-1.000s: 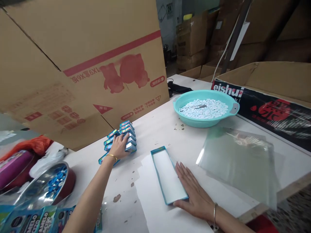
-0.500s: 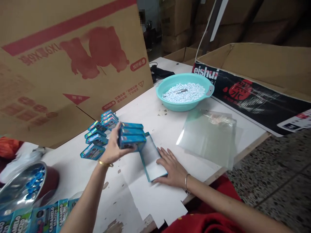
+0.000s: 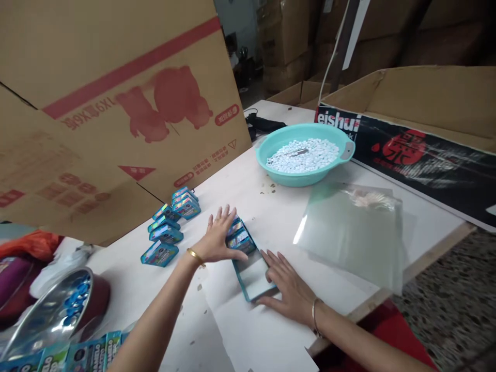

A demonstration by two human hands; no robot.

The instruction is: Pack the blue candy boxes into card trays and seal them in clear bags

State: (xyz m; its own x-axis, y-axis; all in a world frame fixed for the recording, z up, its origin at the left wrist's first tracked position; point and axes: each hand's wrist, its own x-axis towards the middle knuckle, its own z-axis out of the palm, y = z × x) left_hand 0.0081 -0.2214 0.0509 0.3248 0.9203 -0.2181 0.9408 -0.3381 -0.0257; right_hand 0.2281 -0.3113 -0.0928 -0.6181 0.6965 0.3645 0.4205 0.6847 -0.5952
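- At centre of the tabletop (image 3: 271, 206), the left hand (image 3: 217, 236), fingers spread, presses small blue boxes (image 3: 239, 238) into the far end of a shallow blue tray (image 3: 251, 271).
- Right hand (image 3: 289, 289), flat and unclenched, steadies the tray's near right edge.
- Tray's long axis runs away from the person; both hands touch it.
- Loose boxes (image 3: 167, 232) lie leftward, nearer the left hand.

— What are the hands doing?
— The left hand (image 3: 217, 235) lies palm down, fingers spread, gold bangle at the wrist. The right hand (image 3: 289, 289) rests flat, fingers extended forward, both forearms reaching out, bare.
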